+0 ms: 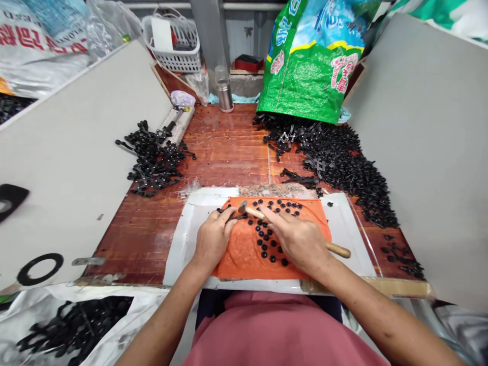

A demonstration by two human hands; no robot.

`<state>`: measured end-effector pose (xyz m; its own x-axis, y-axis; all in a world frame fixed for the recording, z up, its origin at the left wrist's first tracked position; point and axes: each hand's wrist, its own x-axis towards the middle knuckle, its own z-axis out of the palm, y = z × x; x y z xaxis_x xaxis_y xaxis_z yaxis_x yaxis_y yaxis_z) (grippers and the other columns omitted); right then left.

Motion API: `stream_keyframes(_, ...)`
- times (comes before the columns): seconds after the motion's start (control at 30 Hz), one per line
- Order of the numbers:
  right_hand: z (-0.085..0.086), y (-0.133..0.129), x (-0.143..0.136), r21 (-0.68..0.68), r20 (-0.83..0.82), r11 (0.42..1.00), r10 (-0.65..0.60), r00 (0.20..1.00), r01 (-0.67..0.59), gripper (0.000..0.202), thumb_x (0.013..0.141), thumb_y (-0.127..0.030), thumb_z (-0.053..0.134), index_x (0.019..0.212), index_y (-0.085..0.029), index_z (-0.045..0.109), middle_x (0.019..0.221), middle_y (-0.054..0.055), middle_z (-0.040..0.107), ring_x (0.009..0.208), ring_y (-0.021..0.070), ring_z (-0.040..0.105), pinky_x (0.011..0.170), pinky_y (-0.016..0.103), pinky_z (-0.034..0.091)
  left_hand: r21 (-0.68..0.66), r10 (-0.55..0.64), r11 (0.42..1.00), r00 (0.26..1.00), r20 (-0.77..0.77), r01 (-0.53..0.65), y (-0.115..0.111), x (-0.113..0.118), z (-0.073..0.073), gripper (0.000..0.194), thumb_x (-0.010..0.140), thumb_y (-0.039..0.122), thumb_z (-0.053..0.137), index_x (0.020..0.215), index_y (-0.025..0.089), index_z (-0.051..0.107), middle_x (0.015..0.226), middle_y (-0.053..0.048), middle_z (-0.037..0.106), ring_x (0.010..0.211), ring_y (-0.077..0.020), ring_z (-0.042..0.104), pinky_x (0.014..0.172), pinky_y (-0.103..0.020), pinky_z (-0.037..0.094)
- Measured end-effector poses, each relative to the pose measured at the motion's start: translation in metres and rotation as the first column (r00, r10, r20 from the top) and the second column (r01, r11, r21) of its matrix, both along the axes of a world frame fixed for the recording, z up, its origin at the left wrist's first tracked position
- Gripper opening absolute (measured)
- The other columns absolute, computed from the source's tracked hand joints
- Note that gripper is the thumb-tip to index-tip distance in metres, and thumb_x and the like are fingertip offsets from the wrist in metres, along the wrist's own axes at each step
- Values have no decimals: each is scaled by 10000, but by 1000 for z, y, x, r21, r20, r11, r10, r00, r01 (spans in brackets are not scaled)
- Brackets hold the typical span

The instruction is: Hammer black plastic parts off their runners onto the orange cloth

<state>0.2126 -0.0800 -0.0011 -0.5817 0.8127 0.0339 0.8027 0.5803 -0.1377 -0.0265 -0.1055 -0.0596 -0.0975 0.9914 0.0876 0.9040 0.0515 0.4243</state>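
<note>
In my right hand (299, 241) is a small hammer (254, 212), gripped by its wooden handle, whose end sticks out to the right of the fist. Its metal head is just above a black jointed plastic piece (239, 217), which the fingers of my left hand (213, 236) pinch against an orange cloth (240, 256). Whether the head touches the piece I cannot tell. Several small round black caps (264, 247) lie scattered over the cloth, some partly hidden by my right hand. Beneath the cloth is a white sheet (186, 239), with a speckled stone slab (267, 190) showing behind.
A heap of black parts (343, 157) spills from a green bag (305, 86) at the back right. Joined black pieces (152, 157) are piled at the left. Grey panels (423, 127) flank the table. A steel flask (224, 96) and white basket (171, 46) stand behind.
</note>
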Motion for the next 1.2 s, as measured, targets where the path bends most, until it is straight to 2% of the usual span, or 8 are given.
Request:
stream_keyframes(0.2,-8,2,2,-27,25,1000,-16,1000,16,511,1059,-242,424,1563,-328,428,975,46,748,752,194,685,598,279,405,23,24,999,1000,-5,-23,-2,3,2,341,975,280,595,1301,251,689,972,-50,649,819,-182,658,791,-275,520)
stream_keyframes(0.37,0,9,6,-112,-221,991,-99,970,76,469,1066,-294,424,1529,-240,481,1043,82,774,844,220,704,736,301,473,4,20,1000,986,167,-21,-1,-1,4,334,960,272,587,1277,266,691,991,-47,675,880,-200,670,867,-316,529)
stream_keyframes(0.53,20,16,-5,-325,-444,943,-214,870,65,251,980,-265,561,1201,-258,678,852,-7,735,722,175,641,667,261,434,-22,37,999,860,510,-30,-8,-5,12,332,931,309,590,1246,262,684,1174,-48,722,1068,-221,674,1011,-373,504)
stream_keyframes(0.73,22,12,-33,-406,-582,902,-128,803,-151,80,899,-199,647,953,-231,695,799,-43,658,730,137,576,662,230,366,-98,22,993,714,699,66,-28,12,32,415,926,353,564,1314,226,636,1003,-33,752,941,-211,703,795,-310,577)
stream_keyframes(0.83,15,8,-38,-461,-563,874,-153,812,-155,71,885,-191,653,816,-207,664,690,-64,590,642,117,521,606,227,317,-123,-19,985,775,632,124,-41,7,41,464,966,392,512,1393,228,591,918,-28,733,846,-204,695,697,-293,567)
stream_keyframes(1.0,9,3,-35,-541,-558,822,-193,807,-178,87,891,-222,651,808,-198,653,672,-69,574,604,107,494,585,221,303,38,-106,994,967,231,100,-50,-23,64,387,1018,383,413,1188,237,728,1103,-82,691,1029,-234,652,924,-368,517)
stream_keyframes(1.1,6,3,-37,-564,-556,803,-196,808,-193,73,899,-258,651,855,-205,673,706,-63,598,626,114,515,583,219,315,91,-253,967,942,220,238,-44,-25,70,346,1016,328,418,1087,243,746,1169,-78,700,1114,-229,633,996,-364,487)
stream_keyframes(1.2,1,3,-45,-563,-521,809,-189,833,-169,88,911,-274,646,876,-208,692,743,-55,630,665,121,552,610,220,346,76,-380,924,872,307,376,-37,-14,60,257,1002,287,472,1051,242,720,1133,-57,727,1089,-214,648,994,-359,485)
